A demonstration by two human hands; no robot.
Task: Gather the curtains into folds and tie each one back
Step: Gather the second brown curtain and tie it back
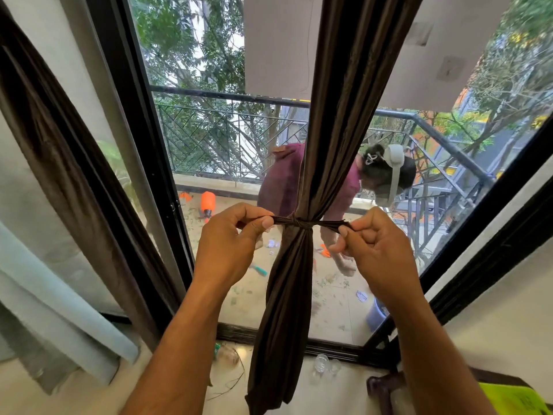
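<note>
A dark brown curtain (338,115) hangs in front of the glass door, gathered into narrow folds at its middle. A thin brown tie strip (300,222) is knotted around that waist. My left hand (230,244) pinches the left end of the strip and holds it taut to the left. My right hand (377,247) pinches the right end, drawn taut to the right. Below the knot the curtain flares out and reaches the floor. A second brown curtain (59,151) hangs loose along the left edge of the door.
The black door frame (149,145) stands left of the curtain. Behind the glass a person in a purple top (281,181) bends over on a balcony with a metal railing (227,136). A pale blue cloth (65,324) hangs at lower left. A dark wooden piece (386,384) sits lower right.
</note>
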